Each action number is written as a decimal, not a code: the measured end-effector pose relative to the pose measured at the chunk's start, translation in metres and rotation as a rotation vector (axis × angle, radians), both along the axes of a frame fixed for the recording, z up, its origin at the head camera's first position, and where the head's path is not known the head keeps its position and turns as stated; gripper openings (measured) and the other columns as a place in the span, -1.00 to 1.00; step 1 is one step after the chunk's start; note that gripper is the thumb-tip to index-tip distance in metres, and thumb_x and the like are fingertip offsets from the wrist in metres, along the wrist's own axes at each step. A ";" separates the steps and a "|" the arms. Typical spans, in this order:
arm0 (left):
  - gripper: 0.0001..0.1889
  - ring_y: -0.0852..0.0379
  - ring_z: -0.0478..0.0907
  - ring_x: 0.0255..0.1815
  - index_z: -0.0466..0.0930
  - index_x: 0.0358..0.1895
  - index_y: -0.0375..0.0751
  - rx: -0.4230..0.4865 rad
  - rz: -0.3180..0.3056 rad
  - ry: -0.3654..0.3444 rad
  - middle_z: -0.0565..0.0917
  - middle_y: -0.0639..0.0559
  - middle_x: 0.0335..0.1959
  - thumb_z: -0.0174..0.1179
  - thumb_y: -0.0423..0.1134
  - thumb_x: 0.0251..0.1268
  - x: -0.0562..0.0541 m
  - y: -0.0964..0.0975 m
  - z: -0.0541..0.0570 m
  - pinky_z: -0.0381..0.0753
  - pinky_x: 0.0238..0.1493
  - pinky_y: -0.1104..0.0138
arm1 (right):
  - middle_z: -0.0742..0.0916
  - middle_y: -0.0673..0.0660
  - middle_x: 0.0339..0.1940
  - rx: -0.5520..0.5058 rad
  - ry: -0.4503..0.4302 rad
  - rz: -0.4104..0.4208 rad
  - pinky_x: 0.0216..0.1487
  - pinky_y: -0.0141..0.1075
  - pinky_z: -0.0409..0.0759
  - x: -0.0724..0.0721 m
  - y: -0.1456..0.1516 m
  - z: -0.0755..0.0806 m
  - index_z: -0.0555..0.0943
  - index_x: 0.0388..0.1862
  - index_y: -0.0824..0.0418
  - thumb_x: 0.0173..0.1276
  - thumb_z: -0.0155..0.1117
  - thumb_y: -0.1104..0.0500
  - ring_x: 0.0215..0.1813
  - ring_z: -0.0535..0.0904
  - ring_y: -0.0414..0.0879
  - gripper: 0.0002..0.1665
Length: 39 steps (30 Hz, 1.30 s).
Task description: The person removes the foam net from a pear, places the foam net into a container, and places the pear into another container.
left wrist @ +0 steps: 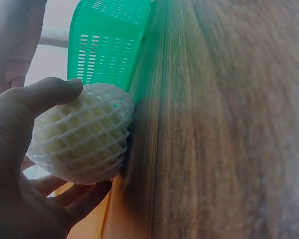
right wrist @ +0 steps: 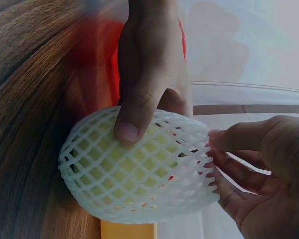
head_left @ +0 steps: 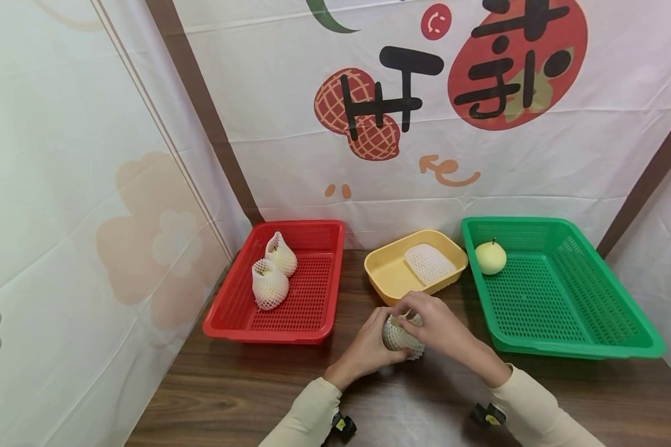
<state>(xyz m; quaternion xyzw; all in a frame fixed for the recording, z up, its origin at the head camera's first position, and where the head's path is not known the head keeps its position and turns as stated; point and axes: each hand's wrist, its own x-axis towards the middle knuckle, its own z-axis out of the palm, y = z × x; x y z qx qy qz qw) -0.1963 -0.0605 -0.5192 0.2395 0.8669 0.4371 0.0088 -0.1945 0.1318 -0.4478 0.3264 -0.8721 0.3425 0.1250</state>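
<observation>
A pale yellow-green pear in a white foam net (right wrist: 134, 169) stands on the table in front of me. My left hand (head_left: 371, 345) grips it round the side, with the thumb pressing on the mesh in the right wrist view and fingers curled beneath in the left wrist view. At the top, my right hand (head_left: 442, 326) pinches the open rim of the foam net (right wrist: 202, 164) between thumb and fingers. The net reaches past the pear at that end. In the head view both hands cover much of the netted pear (head_left: 401, 338).
At left, a red basket (head_left: 307, 335) holds two netted pears (head_left: 270, 287). A yellow tray (head_left: 388, 273) with flat foam nets (head_left: 429, 264) stands just behind my hands. The green basket (head_left: 570, 347) at right holds one bare pear (head_left: 490, 257). A printed cloth backs the brown table (head_left: 201, 397).
</observation>
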 end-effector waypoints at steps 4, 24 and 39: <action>-0.27 0.16 0.56 0.13 0.46 0.32 -0.03 0.000 -0.005 -0.002 0.54 0.06 0.20 0.63 -0.12 0.06 0.000 0.000 0.000 0.62 0.16 0.33 | 0.75 -0.01 -0.21 0.115 0.035 -0.028 -0.14 -0.26 0.74 0.002 0.001 -0.001 0.73 -0.20 0.13 0.26 0.59 0.32 -0.18 0.71 -0.11 -0.79; -0.09 0.12 0.54 0.25 0.38 0.45 -0.14 -0.038 -0.031 0.011 0.52 -0.01 0.30 0.67 -0.21 -0.04 -0.002 0.000 -0.005 0.57 0.34 0.28 | 0.70 0.08 0.12 0.311 -0.014 -0.108 0.05 -0.03 0.74 0.010 -0.003 -0.013 0.69 -0.03 0.08 0.08 0.74 0.18 0.22 0.63 0.02 -0.51; 0.09 0.07 0.49 0.37 0.19 0.63 -0.09 -0.109 -0.090 -0.067 0.46 -0.04 0.42 0.64 -0.30 -0.02 -0.001 -0.010 -0.002 0.50 0.44 0.19 | 0.64 0.11 0.22 0.319 -0.086 -0.136 -0.13 0.02 0.74 0.010 -0.002 -0.023 0.62 0.16 0.13 0.07 0.75 0.16 0.25 0.60 0.07 -0.31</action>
